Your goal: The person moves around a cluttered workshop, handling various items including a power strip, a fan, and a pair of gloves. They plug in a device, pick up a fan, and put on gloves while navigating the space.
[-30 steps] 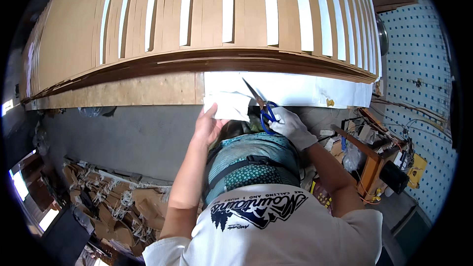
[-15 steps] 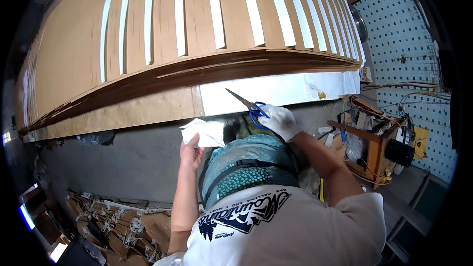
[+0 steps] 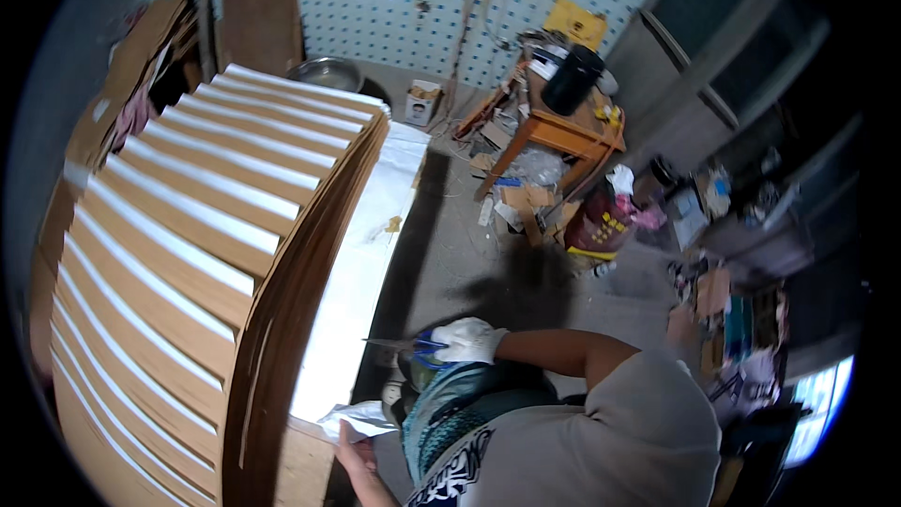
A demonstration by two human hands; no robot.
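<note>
My bare left hand grips a folded, crumpled white sheet, beside the edge of a low platform; paper or thin plastic, I cannot tell. In a white knitted glove, my right hand holds scissors by their blue handles, blades pointing left toward the platform. Whether the blades are parted is blurred. To the left rises a tall stack of brown cardboard sheets, with white strips laid in rows across its top. A white covering lies on the platform along the stack's side.
Ahead on the right stands a wooden table bearing a black container, with scraps heaped beneath it. A dark red sack sits nearby. By the tiled wall are a metal basin and a small box.
My view has swung to the right, bringing the wooden table and far wall into the upper middle. Both hands still hold the same things: sheet in the left, scissors in the right.
</note>
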